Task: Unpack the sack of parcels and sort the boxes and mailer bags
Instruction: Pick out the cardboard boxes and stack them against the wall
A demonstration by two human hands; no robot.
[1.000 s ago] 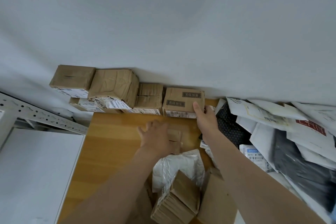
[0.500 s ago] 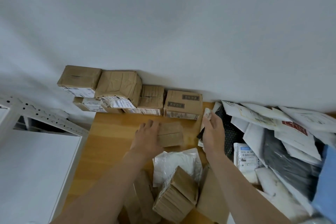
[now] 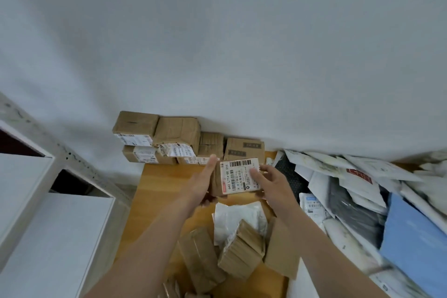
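You are holding one small box (image 3: 217, 187) between both hands, raised just above the tabletop (image 3: 164, 191) near its far edge. Its white label (image 3: 238, 178), printed with barcodes, is facing you.

Left hand (image 3: 202, 182): you are cupping the left side of the box. The fingers (image 3: 211, 164) are lying nearly straight along that side, and the thumb is curling under the near edge.

Right hand (image 3: 272, 185): you are gripping the right side of the box. The thumb (image 3: 254, 174) is pressing on the label, and the other fingers are wrapping round the right edge, mostly hidden behind it.

Far boxes (image 3: 177, 133): several brown cartons are standing in a row against the white wall (image 3: 217, 43). The left ones are stacked two high, and part of the row is overhanging the left end of the tabletop. The held box is hovering just in front of the rightmost carton (image 3: 244, 149).

Near boxes (image 3: 242, 248): more brown cartons are lying jumbled on the near part of the tabletop, below your forearms. A white mailer (image 3: 242, 216) is lying among them, tucked partly under one tilted carton.

Mailer pile (image 3: 338, 176): white, grey and black bags are lying heaped on the right, overlapping one another. A blue flat packet (image 3: 416, 237) is resting on the near right of that heap.

A white shelf unit (image 3: 48, 225) is standing to the left of the tabletop.
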